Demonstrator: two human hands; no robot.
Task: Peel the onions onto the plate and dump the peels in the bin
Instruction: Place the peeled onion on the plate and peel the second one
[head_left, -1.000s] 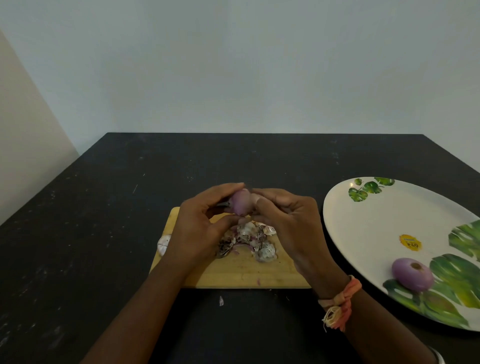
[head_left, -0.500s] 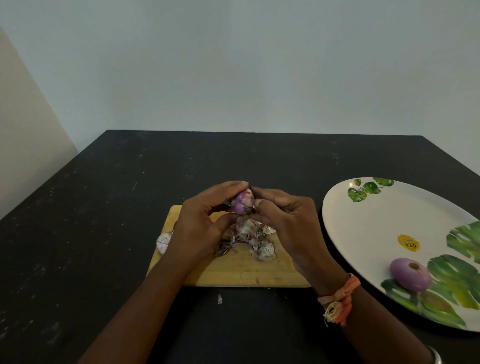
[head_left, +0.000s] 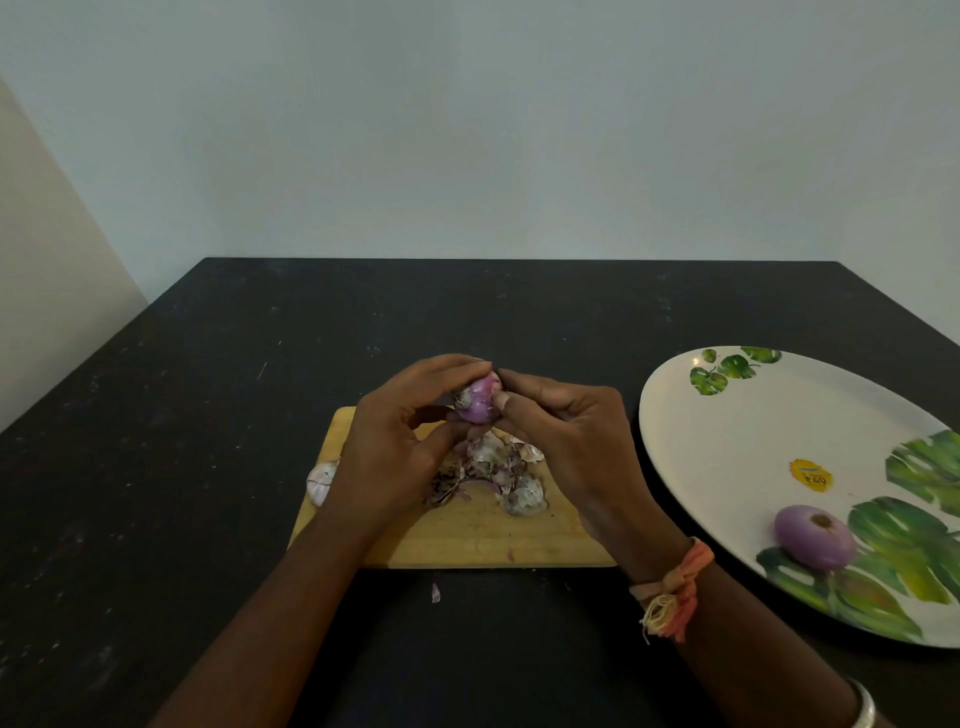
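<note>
Purple onion (head_left: 477, 401) has turned, root leftward.

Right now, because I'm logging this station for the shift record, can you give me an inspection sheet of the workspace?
Surface: black table, with a wooden cutting board near the front.
Job's things: partly peeled onion held above the board; peeled onion on the leaf-print plate; unpeeled onion at the board's left edge, partly behind the left hand; no bin seen.
Clutter: pile of peels on the board; one peel scrap on the table in front of the board.
Hands: left hand and right hand both grip the partly peeled onion.
Cables: nothing seen.
Surroundings: plain pale wall behind.
</note>
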